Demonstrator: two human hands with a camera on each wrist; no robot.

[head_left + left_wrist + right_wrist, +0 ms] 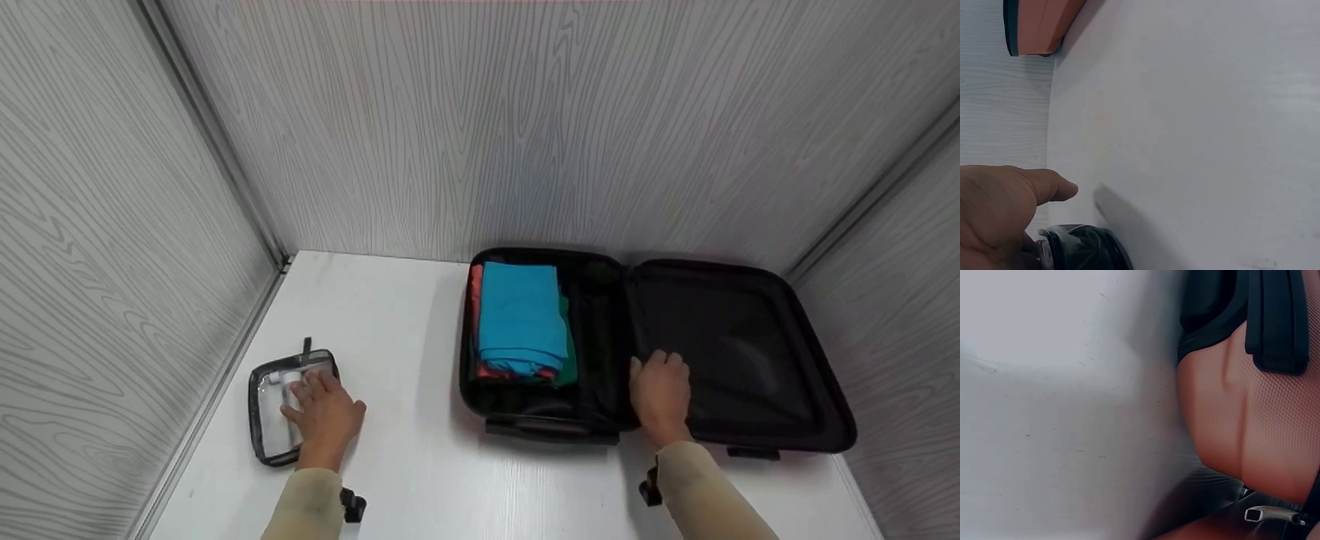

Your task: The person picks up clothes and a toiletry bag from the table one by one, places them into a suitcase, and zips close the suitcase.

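Observation:
A clear pouch with black edging lies at the left of the white table, white items showing inside. My left hand rests on its right part with fingers spread; in the left wrist view the left hand has its thumb extended above the pouch. An open suitcase holds a folded blue cloth over red and green ones in its left half. My right hand touches the suitcase near its middle hinge, fingers loosely bent; what the fingertips do is hidden.
The suitcase's right half lies spread out beside the right wall. Its orange shell and a black handle show in the right wrist view. Wood-patterned panels stand behind and at both sides of the white table.

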